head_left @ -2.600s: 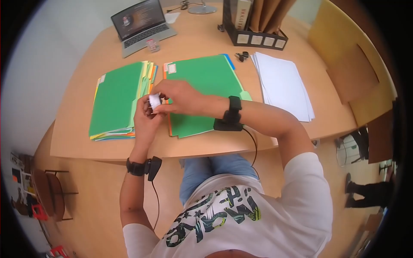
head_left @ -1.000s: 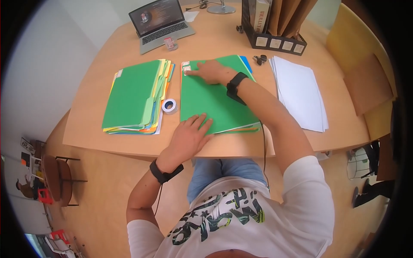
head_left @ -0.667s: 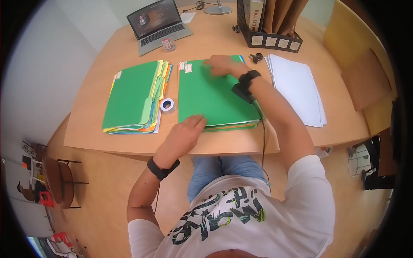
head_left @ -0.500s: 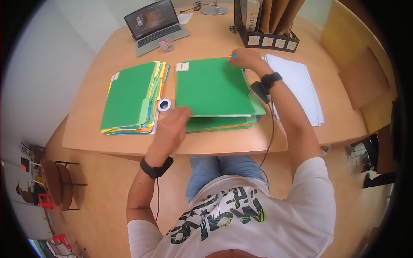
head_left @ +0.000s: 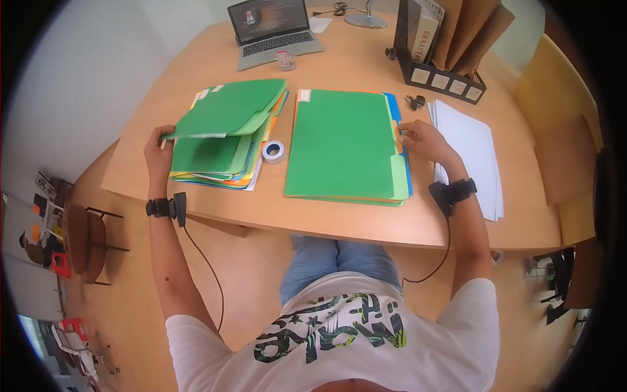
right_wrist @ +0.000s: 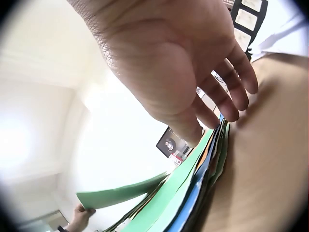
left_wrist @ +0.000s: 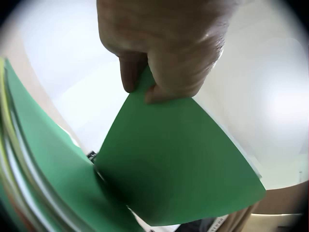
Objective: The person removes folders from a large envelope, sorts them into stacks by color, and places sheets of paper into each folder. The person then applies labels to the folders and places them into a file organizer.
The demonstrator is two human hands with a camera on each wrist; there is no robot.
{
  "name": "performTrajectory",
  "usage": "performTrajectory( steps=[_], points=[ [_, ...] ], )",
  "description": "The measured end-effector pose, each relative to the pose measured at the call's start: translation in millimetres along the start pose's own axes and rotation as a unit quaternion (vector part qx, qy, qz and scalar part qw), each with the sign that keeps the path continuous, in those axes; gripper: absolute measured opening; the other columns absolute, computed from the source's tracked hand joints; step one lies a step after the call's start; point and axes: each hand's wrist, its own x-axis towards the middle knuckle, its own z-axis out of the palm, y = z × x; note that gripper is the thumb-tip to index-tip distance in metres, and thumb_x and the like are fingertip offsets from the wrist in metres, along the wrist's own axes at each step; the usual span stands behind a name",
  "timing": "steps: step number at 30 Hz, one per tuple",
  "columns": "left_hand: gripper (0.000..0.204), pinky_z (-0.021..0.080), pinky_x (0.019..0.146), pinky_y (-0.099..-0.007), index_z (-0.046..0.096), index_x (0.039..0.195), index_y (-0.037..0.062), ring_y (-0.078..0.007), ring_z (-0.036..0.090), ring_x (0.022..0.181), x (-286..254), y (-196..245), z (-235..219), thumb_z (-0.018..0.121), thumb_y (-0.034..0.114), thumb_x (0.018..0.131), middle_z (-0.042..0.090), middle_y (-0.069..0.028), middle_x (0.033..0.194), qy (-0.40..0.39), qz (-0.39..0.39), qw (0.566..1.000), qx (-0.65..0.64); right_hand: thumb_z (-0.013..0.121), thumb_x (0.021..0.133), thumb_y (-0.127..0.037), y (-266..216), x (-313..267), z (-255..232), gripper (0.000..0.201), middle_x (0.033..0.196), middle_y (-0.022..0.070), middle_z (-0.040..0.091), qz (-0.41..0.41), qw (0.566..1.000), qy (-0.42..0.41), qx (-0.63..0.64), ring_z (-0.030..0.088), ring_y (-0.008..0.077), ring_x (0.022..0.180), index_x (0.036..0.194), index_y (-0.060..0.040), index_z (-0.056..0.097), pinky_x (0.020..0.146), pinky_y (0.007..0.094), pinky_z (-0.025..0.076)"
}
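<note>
A green folder (head_left: 228, 108) is tilted over the left stack of folders (head_left: 209, 157), its near edge raised. The left hand (head_left: 159, 153) pinches its near left corner; in the left wrist view thumb and fingers (left_wrist: 164, 53) grip the green folder (left_wrist: 183, 159). At the right edge of the other folder stack (head_left: 346, 144), the right hand (head_left: 428, 142) has loosely bent fingers and holds nothing. In the right wrist view the hand (right_wrist: 178, 72) hangs beside the stack's tabs (right_wrist: 193, 193); whether it touches them I cannot tell. A white tape roll (head_left: 273, 151) lies between the stacks.
White papers (head_left: 467, 157) lie right of the stacks. Behind stand a laptop (head_left: 277, 46), a small clear-and-red object (head_left: 285, 61), a black file holder (head_left: 444, 81) and a lamp base (head_left: 366, 21). Black clips (head_left: 415, 102) lie near the holder.
The top green folder has moved left from the middle stack to over the left stack, carried by the left hand. The right hand has moved down along the middle stack's right edge. The camera view has shifted.
</note>
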Motion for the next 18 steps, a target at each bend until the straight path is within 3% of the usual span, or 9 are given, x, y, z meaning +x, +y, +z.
performTrajectory(
  steps=[2,5,6,15,18],
  points=[
    [0.021,0.044,0.094,-0.0323,0.057,0.091,-0.0015,-0.021,0.06,0.103,-11,-27,-19,0.05,-0.013,0.075,0.067,-0.0114,0.101,-0.075,-0.061,0.995,0.025,0.062,0.086,-0.029,-1,1,3,0.038,0.079,0.0133,0.061,-0.004,1.0,0.009,-0.009,0.059,0.0255,0.076,0.114,-0.0025,0.062,0.068,0.0351,0.046],
    [0.024,0.04,0.098,-0.0326,0.055,0.089,-0.0007,-0.0224,0.057,0.109,-34,-51,-30,0.046,-0.015,0.072,0.064,-0.014,0.111,-0.124,-0.143,0.982,-0.013,0.063,0.086,-0.028,-2,2,7,0.036,0.082,0.0131,0.061,0.003,1.0,0.016,-0.011,0.059,0.0252,0.078,0.113,-0.0043,0.063,0.071,0.0342,0.047],
    [0.028,0.039,0.099,-0.0322,0.054,0.09,0.0007,-0.0244,0.055,0.112,-40,-56,-31,0.042,-0.016,0.07,0.059,-0.0153,0.121,-0.125,-0.194,0.97,-0.078,0.062,0.086,-0.027,-2,1,6,0.035,0.087,0.0132,0.06,0.01,1.0,0.011,-0.012,0.059,0.025,0.08,0.114,-0.0051,0.063,0.073,0.0334,0.047],
    [0.026,0.039,0.099,-0.0329,0.053,0.091,0.0019,-0.0249,0.052,0.114,-49,-65,-25,0.037,-0.013,0.076,0.057,-0.0155,0.124,-0.149,-0.125,0.975,-0.105,0.063,0.088,-0.027,4,-2,5,0.037,0.092,0.0116,0.059,-0.017,1.0,0.004,-0.005,0.059,0.0243,0.084,0.119,-0.0079,0.061,0.076,0.0328,0.046],
    [0.031,0.037,0.101,-0.0337,0.056,0.097,0.0023,-0.0252,0.051,0.117,-46,-58,-25,0.038,-0.012,0.076,0.056,-0.016,0.127,-0.162,-0.136,0.973,-0.094,0.063,0.087,-0.029,11,-6,6,0.04,0.094,0.0125,0.057,-0.03,1.0,-0.004,0.001,0.059,0.0242,0.085,0.121,-0.0083,0.059,0.078,0.0337,0.047]
  ],
)
